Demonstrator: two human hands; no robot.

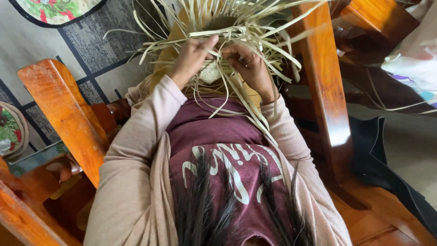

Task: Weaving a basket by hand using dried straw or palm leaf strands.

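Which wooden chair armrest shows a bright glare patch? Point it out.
The orange-brown wooden armrest by the right hand; the other armrest, beside the left sleeve, lacks that white glare.

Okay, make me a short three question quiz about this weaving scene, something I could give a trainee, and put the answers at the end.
1. True or false: both hands are on the woven straw piece.
2. Multiple choice: the loose strips fan out mostly A) away from the person's body, B) under the chair, C) into a basket.
3. What are the wooden armrests on either side part of?

Key
1. True: the left hand and the right hand both pinch strips at the woven centre.
2. A.
3. A polished orange-brown wooden chair in which the person sits.
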